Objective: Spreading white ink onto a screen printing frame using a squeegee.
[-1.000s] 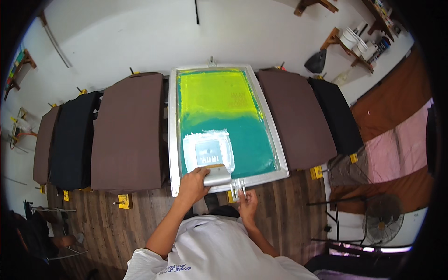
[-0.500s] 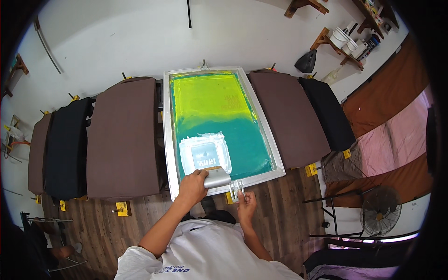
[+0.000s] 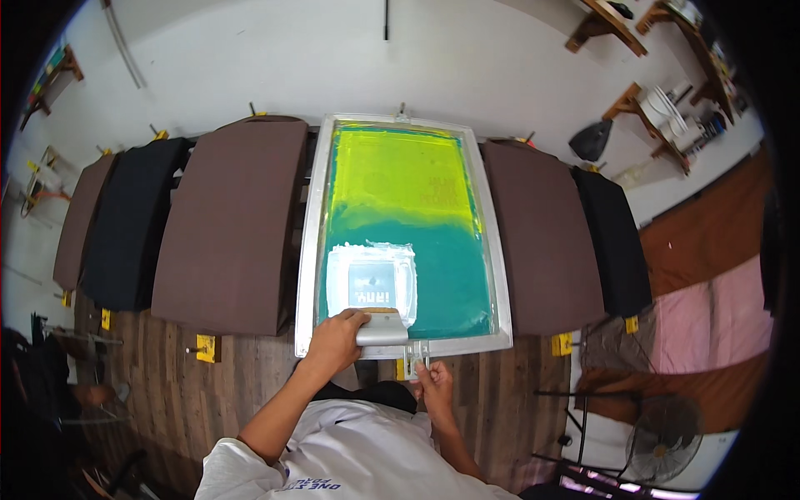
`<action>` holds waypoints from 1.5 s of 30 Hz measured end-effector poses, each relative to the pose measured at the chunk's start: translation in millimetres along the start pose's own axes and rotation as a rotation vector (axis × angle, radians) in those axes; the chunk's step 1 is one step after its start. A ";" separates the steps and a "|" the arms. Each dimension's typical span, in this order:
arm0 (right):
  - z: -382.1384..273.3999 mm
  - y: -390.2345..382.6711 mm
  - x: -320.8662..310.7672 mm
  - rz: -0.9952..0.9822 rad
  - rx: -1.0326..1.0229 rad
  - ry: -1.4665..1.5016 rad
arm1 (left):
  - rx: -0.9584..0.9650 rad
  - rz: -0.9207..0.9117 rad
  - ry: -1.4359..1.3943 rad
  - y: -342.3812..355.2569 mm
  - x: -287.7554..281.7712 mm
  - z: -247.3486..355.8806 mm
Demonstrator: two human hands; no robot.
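A screen-printing frame (image 3: 310,250) with a pale metal rim lies in front of me. Its mesh is yellow-green at the far part and teal (image 3: 454,279) nearer. White ink (image 3: 337,279) surrounds a pale rectangular print area at the near left. My left hand (image 3: 335,342) is closed round the left end of a silver squeegee (image 3: 383,330), resting at the near end of the frame beside the white ink. My right hand (image 3: 434,388) pinches the lower end of a metal bracket (image 3: 417,358) on the frame's near edge; its fingertips are partly hidden.
Brown-covered boards (image 3: 229,225) and black-covered boards (image 3: 133,225) flank the frame, with yellow clamps (image 3: 208,347) at their near ends. Wall shelves (image 3: 654,125) hold tubs at the right. A fan (image 3: 664,442) stands lower right. Wooden flooring (image 3: 258,383) shows below.
The whole view has swung, so the scene sits further right and the fan lower. Both hands keep their holds on the squeegee and bracket, with little visible movement against the frame.
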State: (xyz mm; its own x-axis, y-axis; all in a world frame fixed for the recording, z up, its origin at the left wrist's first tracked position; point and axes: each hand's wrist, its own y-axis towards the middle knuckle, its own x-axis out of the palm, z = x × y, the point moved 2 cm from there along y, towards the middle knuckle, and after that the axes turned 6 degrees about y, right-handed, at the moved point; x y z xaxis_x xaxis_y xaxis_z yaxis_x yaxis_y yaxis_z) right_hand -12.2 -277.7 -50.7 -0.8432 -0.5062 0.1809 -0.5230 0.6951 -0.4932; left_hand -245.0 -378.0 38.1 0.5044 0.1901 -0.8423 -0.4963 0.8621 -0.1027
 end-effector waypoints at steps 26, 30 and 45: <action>-144.5 91.7 122.4 -0.646 -0.495 -1.355 | 0.126 -0.330 0.108 65.2 -17.3 -12.2; -157.5 129.4 142.7 -0.543 -0.550 -1.385 | 0.034 -0.111 -0.015 101.1 -26.2 -26.6; -147.3 97.4 136.9 -0.439 -0.662 -1.303 | 0.062 0.089 -0.048 65.7 -16.1 -14.2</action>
State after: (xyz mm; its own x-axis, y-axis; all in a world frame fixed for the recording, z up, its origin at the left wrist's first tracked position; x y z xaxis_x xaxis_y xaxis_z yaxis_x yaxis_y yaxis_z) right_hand -196.9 -204.1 51.4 -0.1035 -0.5639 -0.8193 -0.9529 0.2922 -0.0808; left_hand -295.7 -331.2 37.4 0.4945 0.2881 -0.8200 -0.4967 0.8679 0.0054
